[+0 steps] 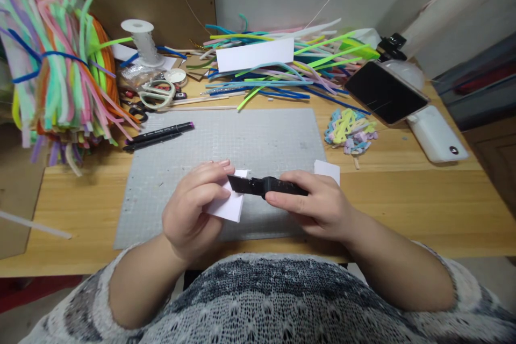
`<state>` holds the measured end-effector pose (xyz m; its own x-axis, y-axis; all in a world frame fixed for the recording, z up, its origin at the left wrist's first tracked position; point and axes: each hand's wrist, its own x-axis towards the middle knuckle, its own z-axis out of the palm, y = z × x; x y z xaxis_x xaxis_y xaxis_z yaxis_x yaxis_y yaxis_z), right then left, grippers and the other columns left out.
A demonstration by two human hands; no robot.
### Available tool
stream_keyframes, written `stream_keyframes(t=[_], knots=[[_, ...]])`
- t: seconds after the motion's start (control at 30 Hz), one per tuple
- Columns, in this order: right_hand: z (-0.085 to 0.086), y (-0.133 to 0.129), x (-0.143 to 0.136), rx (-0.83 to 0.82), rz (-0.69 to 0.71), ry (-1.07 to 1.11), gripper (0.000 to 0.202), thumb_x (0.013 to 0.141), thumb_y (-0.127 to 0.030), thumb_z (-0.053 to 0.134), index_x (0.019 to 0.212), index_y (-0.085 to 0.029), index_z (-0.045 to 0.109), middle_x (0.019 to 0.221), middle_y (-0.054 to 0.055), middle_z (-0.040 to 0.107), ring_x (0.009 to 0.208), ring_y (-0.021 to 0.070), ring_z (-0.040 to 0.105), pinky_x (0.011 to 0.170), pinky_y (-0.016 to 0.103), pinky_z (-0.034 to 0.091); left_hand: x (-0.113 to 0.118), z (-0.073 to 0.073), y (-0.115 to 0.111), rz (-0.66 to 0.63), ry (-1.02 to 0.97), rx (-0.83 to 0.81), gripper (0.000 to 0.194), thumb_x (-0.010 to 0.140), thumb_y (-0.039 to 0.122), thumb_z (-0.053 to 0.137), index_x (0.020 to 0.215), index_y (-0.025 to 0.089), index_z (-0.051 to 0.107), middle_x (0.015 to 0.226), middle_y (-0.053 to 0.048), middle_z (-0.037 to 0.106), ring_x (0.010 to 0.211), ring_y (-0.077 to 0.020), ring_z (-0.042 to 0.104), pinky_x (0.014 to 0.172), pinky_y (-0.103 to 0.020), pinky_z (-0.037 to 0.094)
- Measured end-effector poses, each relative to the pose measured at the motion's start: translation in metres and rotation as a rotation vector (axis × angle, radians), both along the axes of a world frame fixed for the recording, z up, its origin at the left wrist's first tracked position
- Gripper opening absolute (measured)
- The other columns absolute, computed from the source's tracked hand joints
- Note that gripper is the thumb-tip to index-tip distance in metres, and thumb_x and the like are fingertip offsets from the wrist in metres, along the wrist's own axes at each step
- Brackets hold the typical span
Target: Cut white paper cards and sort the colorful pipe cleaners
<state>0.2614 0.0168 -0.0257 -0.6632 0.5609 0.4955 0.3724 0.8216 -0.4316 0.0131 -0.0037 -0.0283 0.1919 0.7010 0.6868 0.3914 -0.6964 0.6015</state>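
Observation:
My left hand (197, 207) is closed on a small white card (230, 206), which it holds above the grey cutting mat (266, 140). A black utility knife (284, 186) is gripped in my right hand (318, 201), with its dark blade pointing left over the card, near my left fingertips. Whether the blade touches the card cannot be made out. Just beyond my right hand, another white card piece (327, 171) lies at the mat's right edge.
Two dark markers (161, 135) lie on the mat's left. Behind are scissors (157, 95), a spool (143, 45), pipe cleaners (262, 86) and a white strip (255, 55). A large bundle (60, 80) stands left; a phone (386, 92) and twisted pieces (350, 131) are right.

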Motion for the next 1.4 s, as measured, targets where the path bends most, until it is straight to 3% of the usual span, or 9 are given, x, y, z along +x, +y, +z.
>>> stream_keyframes(t=[0.3,0.53,0.67,0.77,0.9,1.4], knots=[[0.000,0.001,0.000,-0.038,0.037,0.032,0.055,0.080,-0.007,0.047,0.128,-0.034,0.053,0.096,0.003,0.056,0.077,0.0130,0.056,0.060,0.024,0.047,0.004,0.004,-0.001,-0.006,-0.045,-0.017,0.028,0.073,0.004,0.064,0.092,0.022,0.055,0.109,-0.004,0.065,0.102,-0.0229,0.063,0.089,-0.046,0.055],[-0.010,0.006,-0.001,-0.245,-0.141,0.031,0.063,0.085,-0.007,0.048,0.140,-0.034,0.039,0.101,0.005,0.056,0.083,0.0140,0.057,0.069,0.027,0.051,-0.004,0.006,-0.003,-0.059,-0.014,0.033,0.027,0.071,0.008,0.067,0.090,0.023,0.054,0.112,-0.003,0.065,0.104,-0.0209,0.063,0.093,-0.044,0.054],[-0.006,0.001,-0.003,-0.140,0.022,0.161,0.070,0.081,-0.004,0.051,0.141,-0.037,0.037,0.105,0.005,0.054,0.083,0.0137,0.055,0.066,0.026,0.048,-0.004,0.004,-0.002,-0.019,-0.033,0.019,0.026,0.072,0.006,0.065,0.091,0.021,0.055,0.112,-0.006,0.065,0.104,-0.0221,0.063,0.093,-0.045,0.053],[-0.001,-0.003,-0.004,-0.094,0.100,0.155,0.061,0.080,-0.005,0.049,0.134,-0.033,0.047,0.103,0.005,0.053,0.081,0.0140,0.054,0.064,0.026,0.046,-0.004,0.003,-0.001,-0.072,-0.024,0.036,0.024,0.075,0.007,0.062,0.093,0.021,0.054,0.114,-0.007,0.064,0.105,-0.0234,0.062,0.091,-0.047,0.053],[-0.001,-0.006,-0.005,-0.071,0.107,0.107,0.048,0.081,-0.008,0.047,0.123,-0.029,0.056,0.099,0.005,0.053,0.079,0.0145,0.053,0.063,0.027,0.046,-0.004,0.002,0.000,-0.105,-0.030,0.081,0.029,0.072,0.005,0.061,0.097,0.019,0.054,0.117,-0.009,0.062,0.106,-0.0256,0.061,0.090,-0.048,0.053],[-0.006,-0.008,-0.010,-0.077,0.050,0.097,0.054,0.079,-0.006,0.049,0.126,-0.033,0.052,0.097,0.004,0.051,0.074,0.0145,0.051,0.061,0.028,0.045,-0.001,-0.001,-0.001,-0.090,-0.103,0.067,0.029,0.073,0.007,0.061,0.098,0.020,0.057,0.113,-0.009,0.062,0.101,-0.0249,0.063,0.082,-0.044,0.055]])
